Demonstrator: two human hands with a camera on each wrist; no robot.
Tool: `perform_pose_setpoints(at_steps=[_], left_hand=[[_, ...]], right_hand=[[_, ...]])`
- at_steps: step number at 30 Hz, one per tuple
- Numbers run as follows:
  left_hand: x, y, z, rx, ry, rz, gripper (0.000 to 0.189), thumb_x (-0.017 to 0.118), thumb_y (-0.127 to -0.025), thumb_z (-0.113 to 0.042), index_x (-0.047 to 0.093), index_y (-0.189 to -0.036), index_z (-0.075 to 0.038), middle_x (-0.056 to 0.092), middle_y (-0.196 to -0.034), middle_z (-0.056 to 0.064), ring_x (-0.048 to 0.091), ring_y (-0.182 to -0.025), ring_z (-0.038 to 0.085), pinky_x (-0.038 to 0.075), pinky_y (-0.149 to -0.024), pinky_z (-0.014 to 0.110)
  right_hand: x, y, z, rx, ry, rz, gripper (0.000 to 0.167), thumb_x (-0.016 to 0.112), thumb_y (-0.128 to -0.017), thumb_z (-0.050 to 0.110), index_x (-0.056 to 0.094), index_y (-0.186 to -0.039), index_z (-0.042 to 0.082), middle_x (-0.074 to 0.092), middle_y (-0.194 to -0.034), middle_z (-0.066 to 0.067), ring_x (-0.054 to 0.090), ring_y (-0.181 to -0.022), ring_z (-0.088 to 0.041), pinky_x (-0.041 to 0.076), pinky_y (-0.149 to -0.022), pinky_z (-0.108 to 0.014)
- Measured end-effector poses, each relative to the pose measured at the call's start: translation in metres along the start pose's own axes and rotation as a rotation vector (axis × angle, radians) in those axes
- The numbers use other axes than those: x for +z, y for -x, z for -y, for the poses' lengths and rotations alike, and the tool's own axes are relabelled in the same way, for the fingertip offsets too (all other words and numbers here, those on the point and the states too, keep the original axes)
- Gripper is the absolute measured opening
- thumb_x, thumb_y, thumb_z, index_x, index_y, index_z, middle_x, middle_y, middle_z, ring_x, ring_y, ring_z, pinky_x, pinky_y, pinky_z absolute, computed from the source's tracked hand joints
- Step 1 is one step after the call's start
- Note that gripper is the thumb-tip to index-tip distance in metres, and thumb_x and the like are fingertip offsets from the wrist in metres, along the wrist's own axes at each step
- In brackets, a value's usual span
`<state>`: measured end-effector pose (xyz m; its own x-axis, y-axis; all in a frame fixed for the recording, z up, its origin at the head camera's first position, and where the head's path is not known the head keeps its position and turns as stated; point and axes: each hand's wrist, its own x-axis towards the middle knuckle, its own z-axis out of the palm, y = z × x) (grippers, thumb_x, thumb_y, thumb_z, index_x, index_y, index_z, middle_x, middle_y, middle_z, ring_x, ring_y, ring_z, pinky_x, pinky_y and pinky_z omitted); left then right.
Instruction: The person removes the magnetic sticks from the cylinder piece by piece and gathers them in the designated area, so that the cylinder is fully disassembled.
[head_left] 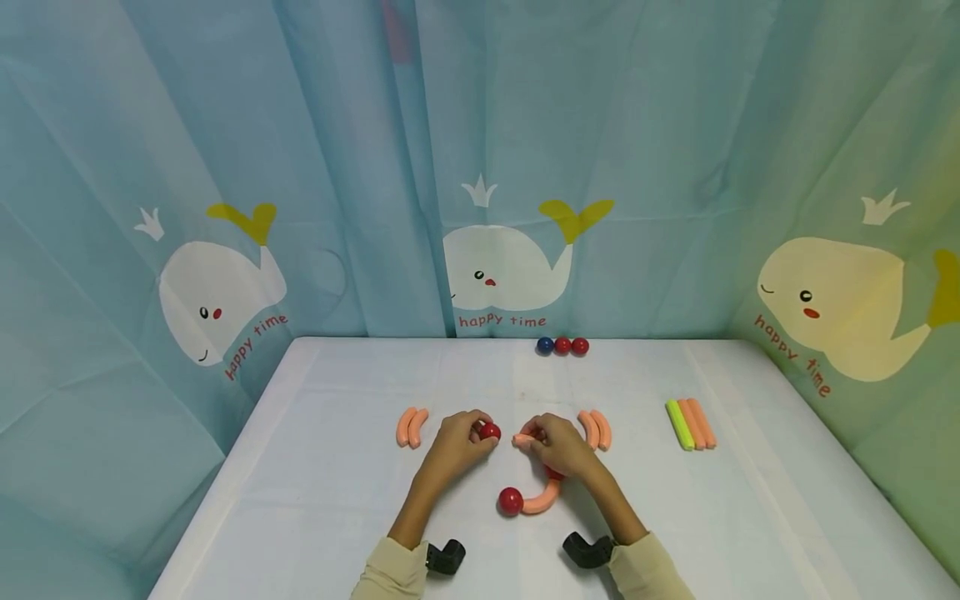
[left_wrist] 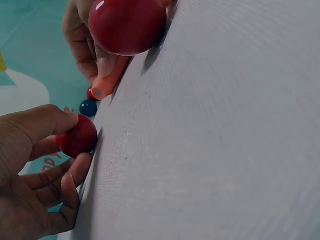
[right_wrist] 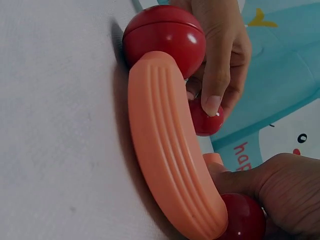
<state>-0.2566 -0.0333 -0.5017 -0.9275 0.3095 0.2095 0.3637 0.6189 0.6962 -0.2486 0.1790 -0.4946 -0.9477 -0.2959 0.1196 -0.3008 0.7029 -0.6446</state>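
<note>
My left hand pinches a red ball between thumb and fingers, just above or on the table. Across a small gap, my right hand grips an orange stick, its free end towards that ball. Nearer me lies a curved, ribbed orange stick with a red ball at its near end. Another red ball meets its far end, partly hidden under the right hand in the head view. Whether the gripped stick touches this second ball, I cannot tell.
Two curved orange sticks lie left of my hands, and two more just beyond the right hand. A green stick and two orange sticks lie farther right. At the back edge sit a blue ball and two red balls.
</note>
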Motion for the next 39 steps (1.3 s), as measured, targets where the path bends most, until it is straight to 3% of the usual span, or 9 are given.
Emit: perform_pose_setpoints(at_steps=[7,19,27,32,39], left_hand=[[-0.002,0.001,-0.001,-0.014,0.021,0.016,0.025,0.074,-0.085,-0.015,0.068,-0.107,-0.006,0.06,-0.079,0.004,0.05,-0.067,0.005,0.043,-0.06,0.02],[0.0,0.0,-0.003,-0.023,0.01,-0.006,0.026,0.074,-0.085,-0.017,0.068,-0.108,-0.006,0.061,-0.079,0.004,0.05,-0.066,0.004,0.044,-0.061,0.02],[0.005,-0.004,-0.008,-0.065,-0.009,-0.032,0.026,0.074,-0.086,-0.016,0.068,-0.107,-0.004,0.061,-0.081,0.005,0.05,-0.067,0.007,0.044,-0.059,0.02],[0.01,-0.021,-0.01,-0.068,-0.049,-0.035,0.024,0.074,-0.085,-0.015,0.069,-0.105,-0.004,0.064,-0.081,0.007,0.051,-0.066,0.008,0.044,-0.059,0.021],[0.011,-0.062,-0.002,-0.084,-0.065,-0.03,0.024,0.074,-0.086,-0.016,0.068,-0.105,-0.004,0.068,-0.084,0.008,0.056,-0.07,0.011,0.048,-0.063,0.025]], right_hand=[[0.0,0.0,-0.001,0.004,-0.027,0.015,0.01,0.071,-0.089,0.015,0.069,-0.094,0.006,0.061,-0.082,0.0,0.049,-0.077,-0.011,0.042,-0.067,-0.024],[-0.002,0.002,-0.001,0.016,-0.065,0.027,0.012,0.069,-0.09,0.014,0.068,-0.098,0.005,0.062,-0.086,-0.001,0.05,-0.08,-0.012,0.043,-0.07,-0.024],[-0.001,0.004,-0.005,-0.002,-0.045,0.022,0.014,0.07,-0.09,0.018,0.068,-0.097,0.006,0.061,-0.085,0.0,0.05,-0.079,-0.011,0.043,-0.07,-0.024],[-0.003,0.008,-0.008,-0.013,-0.059,0.03,0.014,0.07,-0.09,0.018,0.068,-0.097,0.006,0.061,-0.084,0.0,0.049,-0.077,-0.01,0.043,-0.068,-0.023],[-0.002,0.002,-0.007,-0.023,-0.098,0.044,0.014,0.07,-0.091,0.019,0.068,-0.098,0.007,0.062,-0.086,0.0,0.049,-0.078,-0.01,0.042,-0.069,-0.021]])
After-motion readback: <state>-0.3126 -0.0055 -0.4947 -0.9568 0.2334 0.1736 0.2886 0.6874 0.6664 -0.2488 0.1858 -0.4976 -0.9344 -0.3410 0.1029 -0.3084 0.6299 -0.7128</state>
